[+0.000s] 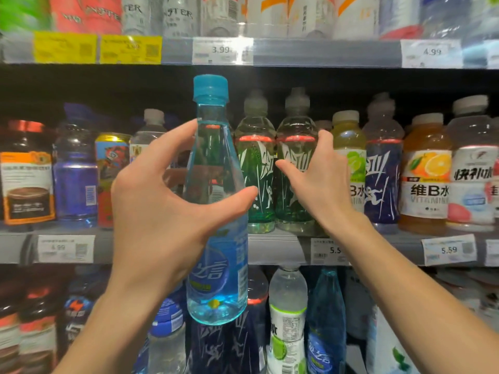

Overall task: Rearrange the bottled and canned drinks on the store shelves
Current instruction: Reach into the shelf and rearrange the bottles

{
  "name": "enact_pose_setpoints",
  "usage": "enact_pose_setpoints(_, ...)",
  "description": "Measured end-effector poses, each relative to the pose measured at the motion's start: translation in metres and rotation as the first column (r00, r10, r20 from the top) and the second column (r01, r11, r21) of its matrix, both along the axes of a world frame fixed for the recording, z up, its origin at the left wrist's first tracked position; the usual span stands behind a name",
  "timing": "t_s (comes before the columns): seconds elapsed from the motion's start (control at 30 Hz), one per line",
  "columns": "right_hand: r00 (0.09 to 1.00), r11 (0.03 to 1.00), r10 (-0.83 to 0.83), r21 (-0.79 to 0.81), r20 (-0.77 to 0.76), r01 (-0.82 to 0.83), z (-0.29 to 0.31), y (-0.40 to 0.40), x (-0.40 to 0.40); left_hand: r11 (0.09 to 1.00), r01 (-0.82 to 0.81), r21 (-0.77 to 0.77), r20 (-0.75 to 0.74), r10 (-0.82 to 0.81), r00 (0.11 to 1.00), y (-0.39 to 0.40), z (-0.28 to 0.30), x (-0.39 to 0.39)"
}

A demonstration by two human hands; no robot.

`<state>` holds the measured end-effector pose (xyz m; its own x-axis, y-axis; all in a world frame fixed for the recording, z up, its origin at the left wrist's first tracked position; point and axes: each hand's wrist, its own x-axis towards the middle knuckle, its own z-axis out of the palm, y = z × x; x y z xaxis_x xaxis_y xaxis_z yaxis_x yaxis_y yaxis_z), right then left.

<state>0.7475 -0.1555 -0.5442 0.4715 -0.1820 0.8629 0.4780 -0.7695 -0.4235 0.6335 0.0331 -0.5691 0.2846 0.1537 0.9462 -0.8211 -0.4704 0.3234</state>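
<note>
— Where's your blue bottle [216, 201]?
— Your left hand [162, 211] clamps it before the middle shelf [275, 247]. Right hand [318, 182], fingers spread, touches maybe one of two green bottles [255, 168].

Place: I'm looking at a shop's drinks aisle.
Shelves [275, 247]: three tiers, packed with bottles [295, 168] and cans [112, 179] facing out.
Price tags [221, 51]: clipped on the shelf edges; I read 3.99, 4.99, 5.59.
Yellow tags [64, 48]: probably promotions, too blurred to read.
</note>
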Motion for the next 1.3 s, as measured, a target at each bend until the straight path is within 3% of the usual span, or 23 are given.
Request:
enact_pose_setpoints(0.37, 0.996, 0.996, 0.024, -0.082, -0.085, -0.031, -0.037, 0.014, 0.002, 1.000, 0.030, -0.002, -0.029, -0.030, 0.999, -0.008, -0.005, -0.003)
enact_pose_setpoints(0.5, 0.974, 0.982, 0.190, -0.035, 0.125, -0.187, -0.048, 0.017, -0.027, 0.999, 0.035, -0.012, -0.034, -0.036, 0.999, -0.008, -0.005, -0.004)
enact_pose_setpoints(0.57, 0.887, 0.899, 0.431, 0.003, 0.166, -0.437, -0.054, 0.014, -0.049, 0.998, 0.057, -0.010, -0.047, -0.058, 0.997, -0.010, -0.006, -0.004)
enact_pose_setpoints(0.63, 0.696, 0.691, 0.717, 0.085, 0.044, -0.718, -0.059, 0.013, -0.074, 0.996, 0.088, -0.012, -0.064, -0.088, 0.994, -0.011, -0.008, -0.003)
enact_pose_setpoints(0.7, 0.516, 0.523, 0.852, 0.164, -0.085, -0.836, -0.065, 0.012, -0.089, 0.994, 0.108, -0.015, -0.084, -0.108, 0.991, -0.013, -0.011, -0.003)
enact_pose_setpoints(0.73, 0.487, 0.501, 0.865, 0.187, -0.119, -0.845, -0.069, 0.011, -0.091, 0.994, 0.112, -0.015, -0.095, -0.113, 0.989, -0.014, -0.013, -0.003)
enact_pose_setpoints(0.9, 0.527, 0.575, 0.818, 0.278, -0.231, -0.770, -0.089, 0.014, -0.090, 0.982, 0.186, -0.030, -0.149, -0.189, 0.971, -0.025, -0.023, -0.002)
enact_pose_setpoints(1.03, 0.577, 0.589, 0.804, 0.320, -0.141, -0.743, -0.095, 0.009, -0.095, 0.961, 0.276, -0.024, -0.203, -0.275, 0.940, -0.033, -0.028, -0.003)
enact_pose_setpoints(1.2, 0.580, 0.574, 0.809, 0.349, -0.099, -0.741, -0.101, -0.006, -0.107, 0.873, 0.477, -0.097, -0.295, -0.483, 0.824, -0.039, -0.045, -0.003)
enact_pose_setpoints(1.3, 0.567, 0.562, 0.817, 0.372, -0.107, -0.739, -0.114, -0.016, -0.114, 0.859, 0.499, -0.115, -0.351, -0.505, 0.788, -0.044, -0.073, -0.003)
